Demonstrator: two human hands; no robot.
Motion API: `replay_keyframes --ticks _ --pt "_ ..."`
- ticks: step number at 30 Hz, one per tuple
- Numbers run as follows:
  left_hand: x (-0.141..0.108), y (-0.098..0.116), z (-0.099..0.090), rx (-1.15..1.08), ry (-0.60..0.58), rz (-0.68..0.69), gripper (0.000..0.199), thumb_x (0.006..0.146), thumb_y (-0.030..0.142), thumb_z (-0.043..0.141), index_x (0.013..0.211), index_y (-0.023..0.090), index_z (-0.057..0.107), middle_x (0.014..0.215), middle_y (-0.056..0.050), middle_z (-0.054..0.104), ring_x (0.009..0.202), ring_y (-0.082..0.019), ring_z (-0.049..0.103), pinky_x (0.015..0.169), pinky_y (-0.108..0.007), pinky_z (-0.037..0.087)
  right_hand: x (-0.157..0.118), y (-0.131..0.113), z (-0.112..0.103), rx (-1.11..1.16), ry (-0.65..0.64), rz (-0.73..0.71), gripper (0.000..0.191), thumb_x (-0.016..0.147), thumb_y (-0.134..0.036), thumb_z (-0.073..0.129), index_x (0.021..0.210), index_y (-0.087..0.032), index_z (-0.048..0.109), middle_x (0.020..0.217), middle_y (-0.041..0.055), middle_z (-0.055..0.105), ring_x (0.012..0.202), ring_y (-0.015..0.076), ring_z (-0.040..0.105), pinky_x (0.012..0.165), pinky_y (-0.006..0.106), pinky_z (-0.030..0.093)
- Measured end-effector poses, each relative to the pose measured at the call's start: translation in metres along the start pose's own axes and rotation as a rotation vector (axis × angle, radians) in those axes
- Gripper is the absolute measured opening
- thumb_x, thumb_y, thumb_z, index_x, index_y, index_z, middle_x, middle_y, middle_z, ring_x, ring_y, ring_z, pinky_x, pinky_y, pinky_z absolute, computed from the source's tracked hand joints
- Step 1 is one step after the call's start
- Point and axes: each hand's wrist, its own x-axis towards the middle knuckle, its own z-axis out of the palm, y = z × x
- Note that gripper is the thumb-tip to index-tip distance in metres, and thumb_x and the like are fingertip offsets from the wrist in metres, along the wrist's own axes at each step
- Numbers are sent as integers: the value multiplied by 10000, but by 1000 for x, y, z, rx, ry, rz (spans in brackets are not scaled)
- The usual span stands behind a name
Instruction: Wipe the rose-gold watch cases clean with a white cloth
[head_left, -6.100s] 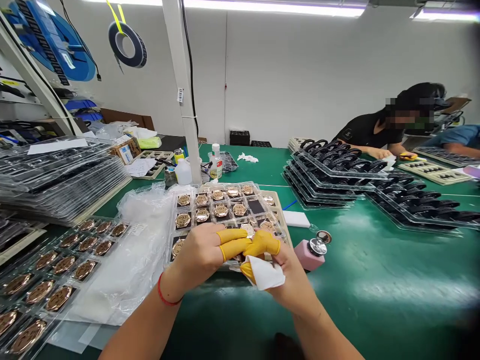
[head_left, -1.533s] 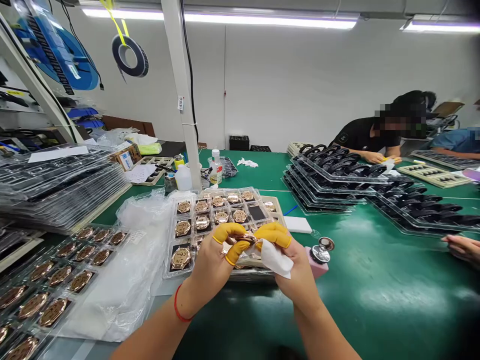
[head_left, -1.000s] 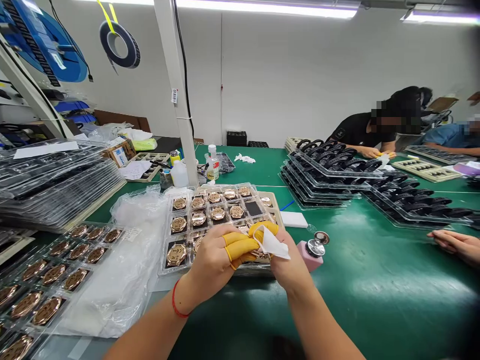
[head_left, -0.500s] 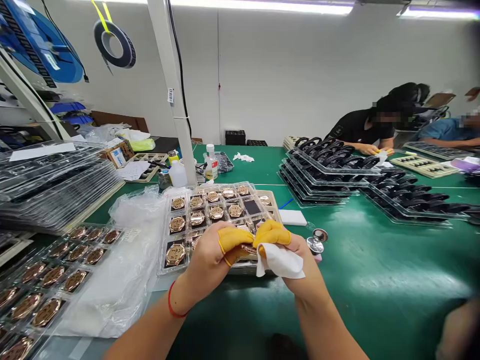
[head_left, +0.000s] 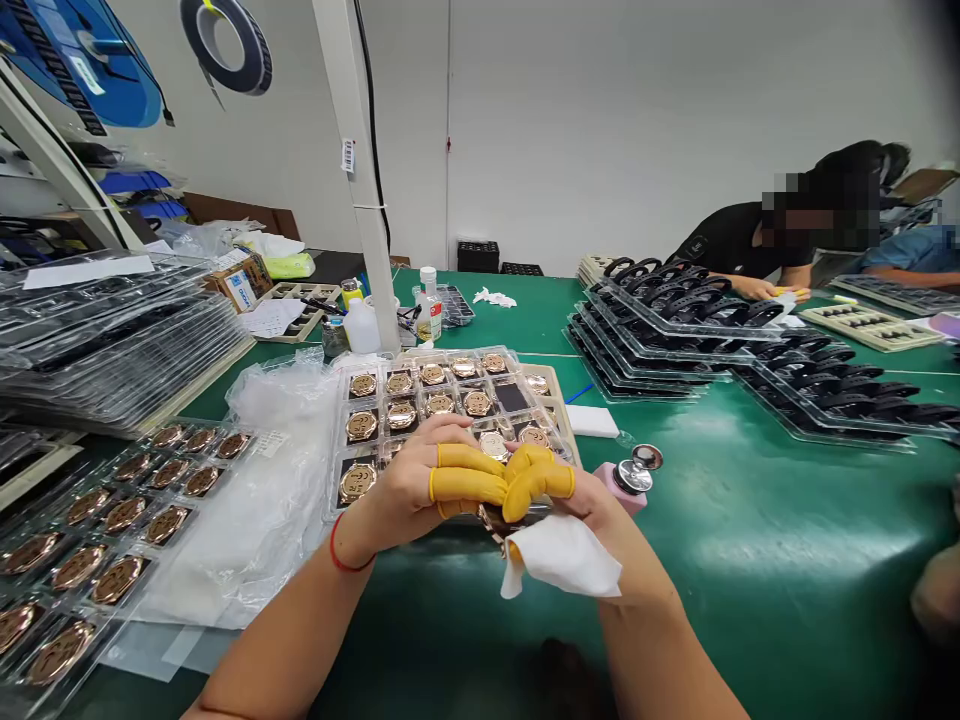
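Observation:
Yellow finger covers are on both hands, which meet at the near edge of a clear tray (head_left: 337, 400) of rose-gold watch cases. My left hand (head_left: 442, 480) is closed on a rose-gold watch case (head_left: 491, 520), mostly hidden under the fingers. My right hand (head_left: 555, 485) pinches a white cloth (head_left: 566, 555) against the same case; the cloth hangs below the fingers. One compartment (head_left: 512, 398) of the tray shows only its black bottom.
Another tray of cases (head_left: 124, 515) and crumpled plastic wrap (head_left: 232, 520) lie left. Stacked trays (head_left: 135, 350) stand behind them. A pink pump bottle (head_left: 626, 485) is right of my right hand. Trays of black straps (head_left: 660, 330) stand farther right, near a co-worker (head_left: 742, 240).
The view has shifted slightly down and right. The watch case is now tilted downward between my hands, and the cloth hangs lower. More of the pink bottle shows.

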Motion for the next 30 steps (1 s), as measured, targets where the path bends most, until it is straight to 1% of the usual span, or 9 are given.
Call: replay_keyframes --ticks 6,9,12,14,16,18,21,23,30 --pt "-8 -3 19 -351 119 -179 275 915 448 559 797 257 718 717 -53 716 829 -213 651 964 -452 472 -3 -12 1 92 -49 -49 159 799 -246 704 948 -297 725 913 34 673 895 217 613 848 356 505" --pt "-8 1 30 -492 192 -297 332 851 503 631 656 239 676 624 -52 678 794 -224 643 849 -426 533 -3 -13 4 117 -37 -64 160 777 -253 734 930 -298 740 868 32 654 841 207 614 789 353 523" --pt "-9 7 42 -631 331 -367 279 846 451 664 692 219 657 737 -56 687 764 -195 641 691 -331 552 -1 -9 9 116 28 -111 243 761 -229 754 981 -329 735 906 29 631 841 194 605 764 343 527" --pt "-8 11 47 -661 391 -404 182 853 397 676 802 223 660 860 -51 681 796 -177 639 684 -293 538 1 -5 14 95 151 -184 263 786 -213 728 1014 -345 727 943 30 629 873 192 604 795 342 522" --pt "-7 17 47 -618 352 -460 140 879 355 654 943 232 641 945 -47 664 852 -171 631 740 -286 524 3 0 16 32 314 -236 221 830 -215 675 1011 -333 724 933 33 631 870 188 601 799 333 513" --pt "-4 24 40 -452 216 -493 161 908 349 614 988 209 616 935 -50 649 840 -166 608 754 -281 494 5 5 17 -33 423 -213 140 876 -245 612 946 -289 725 865 36 624 816 183 588 754 315 502" --pt "1 33 26 -89 -9 -452 233 949 364 530 846 169 605 777 -42 612 713 -154 540 657 -265 421 8 10 19 -2 481 -101 219 909 -317 561 758 -221 686 729 21 556 665 152 516 625 276 457" --pt "3 36 22 36 -35 -438 286 974 350 469 797 166 597 717 -38 596 665 -152 515 614 -263 389 10 12 22 93 509 -53 288 908 -375 560 691 -205 645 677 8 512 613 137 465 591 268 434" --pt "-2 29 37 -187 353 -490 216 971 351 500 1005 209 659 902 -39 693 797 -158 636 723 -251 494 14 17 47 367 524 -24 260 868 -476 588 860 -255 724 828 61 640 826 213 605 742 334 527"
